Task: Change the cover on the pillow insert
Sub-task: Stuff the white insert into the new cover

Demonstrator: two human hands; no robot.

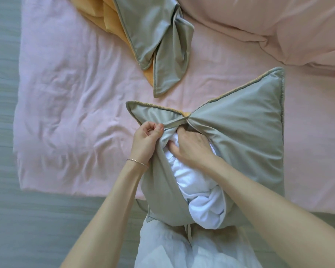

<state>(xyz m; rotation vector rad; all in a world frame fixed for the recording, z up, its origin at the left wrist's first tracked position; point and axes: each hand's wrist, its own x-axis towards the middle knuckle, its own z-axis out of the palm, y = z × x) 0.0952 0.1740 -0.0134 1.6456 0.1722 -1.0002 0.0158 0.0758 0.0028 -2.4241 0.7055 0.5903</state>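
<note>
A grey-green pillow cover [246,128] with an orange underside lies on the pink bed, its open end toward me. The white pillow insert [197,192] bulges out of that opening, bunched up and partly inside. My left hand [146,137] pinches the cover's edge at the left side of the opening, fingers curled. My right hand [191,146] reaches into the opening on top of the insert; its fingertips are hidden under the cover's hem. A second grey-green and orange cover [159,43] lies crumpled and empty farther up the bed.
The pink sheet [70,97] covers a mattress whose left and near edges meet a grey floor [37,219]. A pink duvet or pillow [278,26] is heaped at the far right. My white-clothed legs [174,248] are at the bed's near edge.
</note>
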